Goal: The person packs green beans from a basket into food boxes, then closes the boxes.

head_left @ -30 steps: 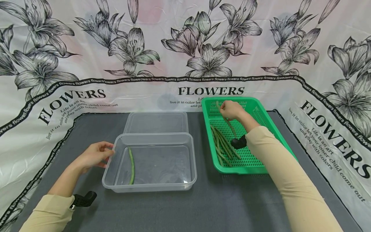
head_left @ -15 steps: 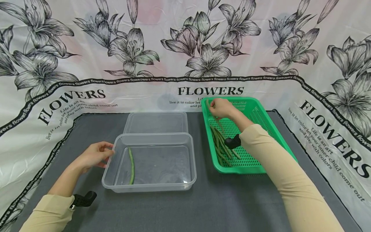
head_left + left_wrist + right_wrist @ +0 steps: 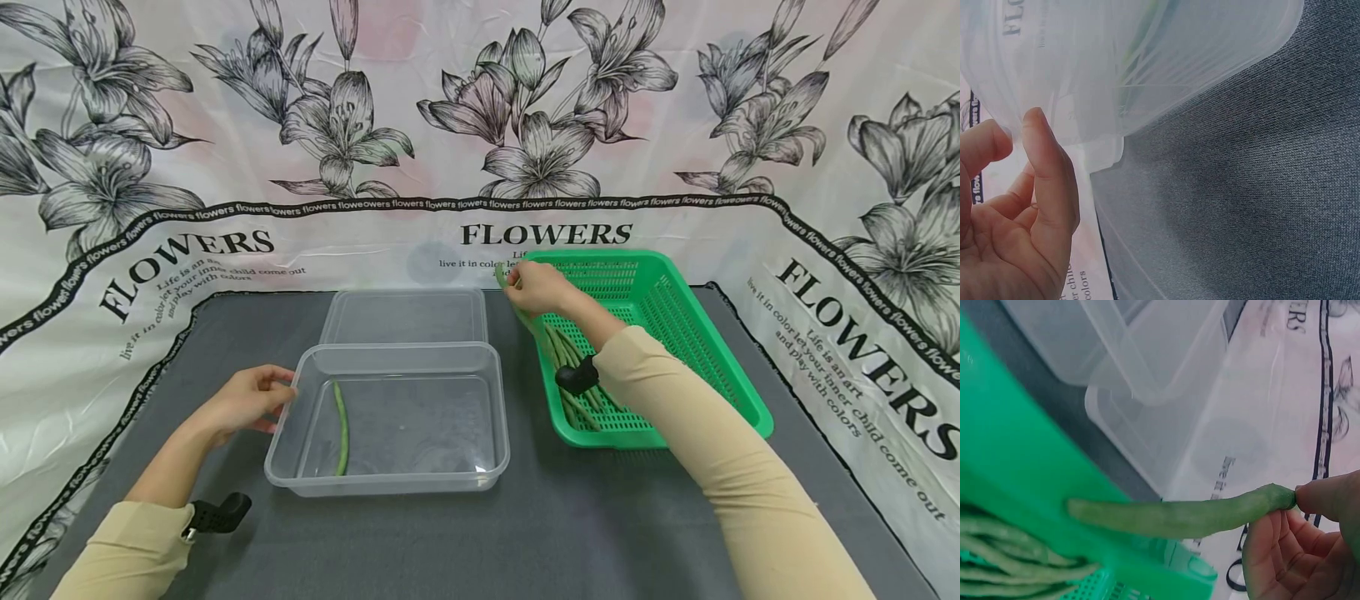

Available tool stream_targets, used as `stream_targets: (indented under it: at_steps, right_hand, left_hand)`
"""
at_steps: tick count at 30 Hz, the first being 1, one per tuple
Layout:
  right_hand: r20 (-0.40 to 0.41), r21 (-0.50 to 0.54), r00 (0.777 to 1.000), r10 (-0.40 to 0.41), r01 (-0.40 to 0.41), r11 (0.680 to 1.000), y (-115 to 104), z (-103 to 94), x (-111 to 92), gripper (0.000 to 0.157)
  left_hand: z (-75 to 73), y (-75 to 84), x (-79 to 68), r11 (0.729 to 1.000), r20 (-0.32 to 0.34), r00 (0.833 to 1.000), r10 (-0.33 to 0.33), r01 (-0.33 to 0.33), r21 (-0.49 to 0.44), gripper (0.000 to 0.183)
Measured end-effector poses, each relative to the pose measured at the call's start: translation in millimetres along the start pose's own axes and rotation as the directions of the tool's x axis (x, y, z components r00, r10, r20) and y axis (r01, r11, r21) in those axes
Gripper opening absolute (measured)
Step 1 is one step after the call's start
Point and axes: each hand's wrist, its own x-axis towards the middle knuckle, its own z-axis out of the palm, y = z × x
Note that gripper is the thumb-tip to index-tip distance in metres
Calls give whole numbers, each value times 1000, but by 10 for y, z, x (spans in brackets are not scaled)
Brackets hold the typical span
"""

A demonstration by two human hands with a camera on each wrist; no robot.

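My right hand (image 3: 538, 288) pinches one green bean (image 3: 1179, 515) near its end between thumb and fingers. That hand is over the left rim of the green basket (image 3: 757, 417), where several green beans (image 3: 573, 346) lie in a bundle, partly hidden by my wrist. My left hand (image 3: 251, 404) is at the left side of a clear plastic container (image 3: 390, 486); thumb and index finger (image 3: 1050, 169) meet its rim. Inside the container, toward its left, lies a single green bean (image 3: 342, 429).
Behind the container lies its clear lid (image 3: 405, 315), flat on the grey cloth (image 3: 420, 550). A white sheet (image 3: 375, 237) with printed flowers stands up around the back and both sides. Each wrist wears a black camera mount (image 3: 221, 514).
My right hand moves left from above the middle of the basket to its left rim, carrying the pinched green bean. The left hand and the container stay where they were.
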Motion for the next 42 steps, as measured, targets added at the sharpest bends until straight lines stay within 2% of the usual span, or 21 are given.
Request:
stream_targets:
  at_steps: [15,21,33,42]
  right_hand:
    - [39,72,998,-56,53,996,-325,256,39,28]
    - [65,144,994,-89,79,986,-471,401,54,28]
    - [130,266,984,-119,81,961,-749,706,71,25]
    - [159,288,977,-139,89,954,-955,925,85,22]
  left_hand:
    - [-4,0,7,1000,2,1000,2,-2,2,50]
    - [-4,-7,9,1000,1,1000,3,-3,7,51]
    - [0,2,3,1000,4,1000,-1,1,6,51]
    - [-4,1,-4,1000,6,1000,6,-6,4,51]
